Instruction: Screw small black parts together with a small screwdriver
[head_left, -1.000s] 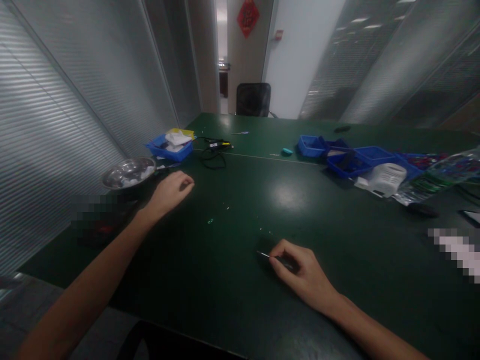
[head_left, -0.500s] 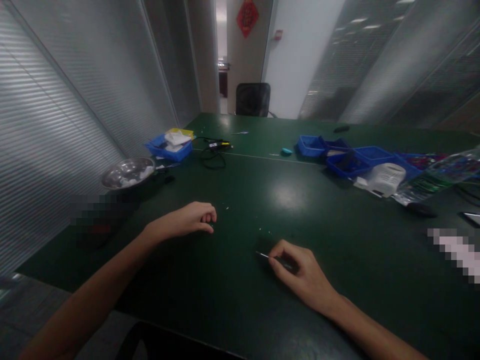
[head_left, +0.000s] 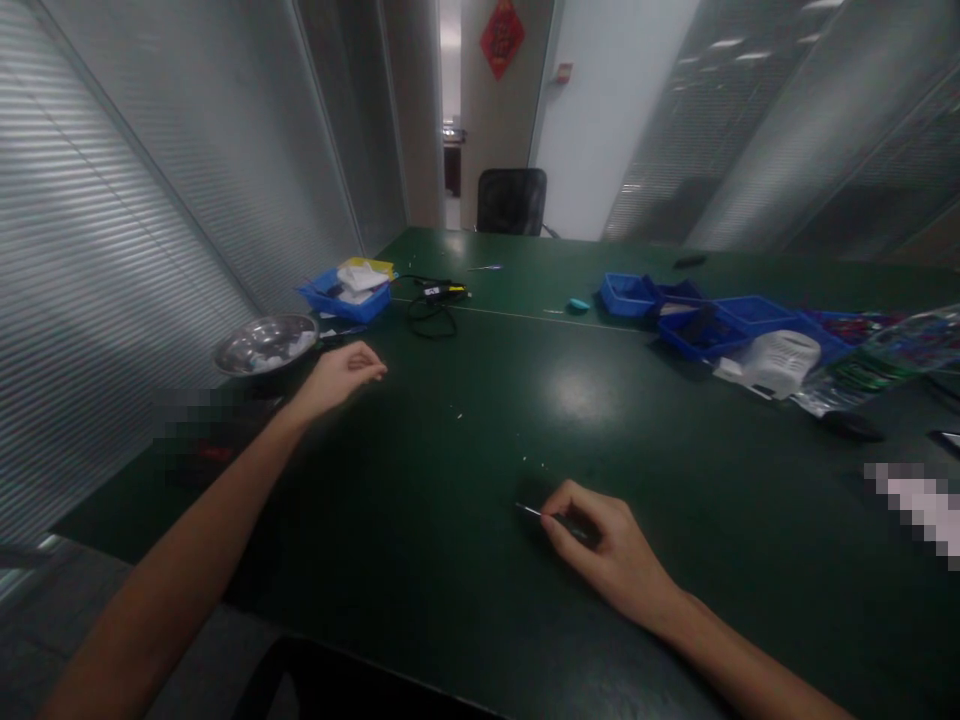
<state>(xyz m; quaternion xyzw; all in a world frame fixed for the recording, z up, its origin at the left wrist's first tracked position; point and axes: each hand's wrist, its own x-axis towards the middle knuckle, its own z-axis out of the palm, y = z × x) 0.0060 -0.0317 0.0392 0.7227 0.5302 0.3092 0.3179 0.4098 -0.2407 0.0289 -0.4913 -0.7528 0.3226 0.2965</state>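
My right hand [head_left: 600, 540] is closed in a pinch around a thin tool with a slender metal tip [head_left: 529, 510]. The tip points left, low over the green table, and the rest of the tool is mostly hidden by the fingers. Raised above the left part of the table, my left hand [head_left: 341, 378] has its thumb and fingers drawn together; whatever they may hold is too small to see. Just left of it stands a shiny metal bowl [head_left: 225, 352] with white pieces [head_left: 274, 358] inside. Small white crumbs [head_left: 460, 416] lie on the table between my hands.
A blue basket [head_left: 349, 310] of items stands behind the bowl, beside a black cable [head_left: 431, 335]. Several blue trays [head_left: 626, 295], a white plastic piece [head_left: 784, 362] and a clear bottle [head_left: 900, 345] lie to the right. A black chair [head_left: 511, 200] is at the far end.
My left hand has moved away from me and to the left, toward the metal bowl, its fingers drawing together. My right hand keeps its place with the thin tool. The view has shifted slightly.
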